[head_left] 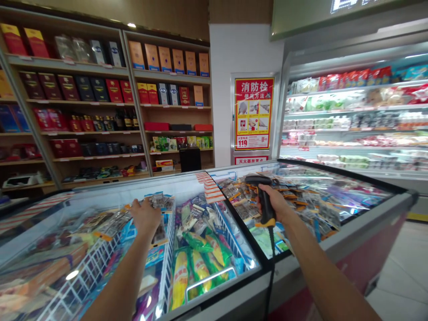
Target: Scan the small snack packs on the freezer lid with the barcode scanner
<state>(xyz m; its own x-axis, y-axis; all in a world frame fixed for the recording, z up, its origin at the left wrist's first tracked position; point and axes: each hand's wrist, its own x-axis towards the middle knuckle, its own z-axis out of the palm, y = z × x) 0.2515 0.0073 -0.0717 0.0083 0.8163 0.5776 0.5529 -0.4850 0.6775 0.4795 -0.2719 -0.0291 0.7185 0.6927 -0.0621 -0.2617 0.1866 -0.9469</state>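
Observation:
My right hand (274,203) is wrapped round the handle of a black and yellow barcode scanner (266,200). Its dark cord hangs down over the freezer's front edge. My left hand (146,217) is over the left half of the chest freezer, its fingers closed at the edge of a clear flat packet with orange trim (115,224). The fingertips are partly hidden. Just beyond that hand lie more small packets (162,201). Under and beside the scanner, a wide spread of similar packets (301,196) covers the right half.
White wire baskets (170,249) divide the freezer, with green and yellow corn packs (197,267) in one. The freezer's dark frame (245,229) runs between its halves. Behind stand shelves of boxes (163,58), a red fire-hydrant sign (254,113) and a lit refrigerated display (354,111).

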